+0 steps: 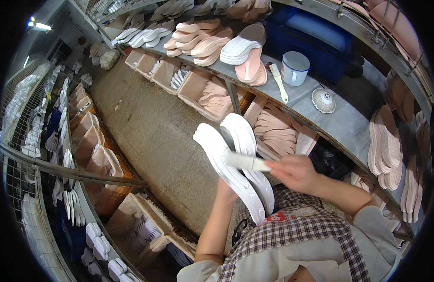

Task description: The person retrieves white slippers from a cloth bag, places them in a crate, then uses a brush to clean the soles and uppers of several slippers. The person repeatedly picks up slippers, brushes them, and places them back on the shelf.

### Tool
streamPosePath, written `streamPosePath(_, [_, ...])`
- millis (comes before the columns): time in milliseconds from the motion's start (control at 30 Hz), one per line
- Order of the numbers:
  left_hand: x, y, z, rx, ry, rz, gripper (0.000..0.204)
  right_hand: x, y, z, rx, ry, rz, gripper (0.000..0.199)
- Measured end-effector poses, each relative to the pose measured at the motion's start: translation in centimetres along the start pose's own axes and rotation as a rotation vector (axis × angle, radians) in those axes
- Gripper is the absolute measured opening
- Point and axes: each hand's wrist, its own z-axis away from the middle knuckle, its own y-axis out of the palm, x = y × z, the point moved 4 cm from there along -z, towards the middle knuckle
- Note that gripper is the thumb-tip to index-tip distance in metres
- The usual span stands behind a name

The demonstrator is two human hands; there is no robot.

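Note:
A pair of white shoe soles (212, 143) is held up in front of my apron, their upper ends leaning away from me. From below, my left hand (225, 191) grips the soles; its fingers are partly hidden behind them. My right hand (294, 174) is closed round the pale handle of a flat brush (253, 163). The brush's wide end lies over the nearer sole, seemingly against its face, and is slightly blurred. On the bench beyond, another brush (279, 83) rests beside a white enamel mug (295, 68) and a domed metal lid (323, 100).
Along the bench (341, 123) sit stacks of pink soles (386, 145) and white soles (242, 44). Below it are lined crates (205, 96) of soles. A blue bin (311, 35) stands behind the mug. Leftward, a rack with a metal rail (71, 171) runs beside more lined crates (146, 214).

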Motion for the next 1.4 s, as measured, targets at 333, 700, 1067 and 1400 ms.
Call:
streamPosePath(333, [1.3, -0.4, 0.2, -0.124, -0.026, -0.041, 0.044, -1.4, 1.3, 1.6, 0.057, 0.100, 0.080, 0.028])
streamPosePath(700, [1.4, 0.5, -0.2, -0.047, -0.029, -0.086, 0.041, -2.4, 0.7, 1.3, 0.100, 0.071, 0.195, 0.033])
streamPosePath(1067, [1.0, 0.6, -0.7, -0.121, -0.009, -0.147, 0.042, -4.8, -2.2, -4.0, -0.220, 0.204, 0.199, 0.022])
streamPosePath(1400, [1.3, -1.5, -0.2, -0.203, -0.030, -0.163, 0.039, 0.0, -0.4, 0.4, 0.312, -0.100, 0.299, 0.022])
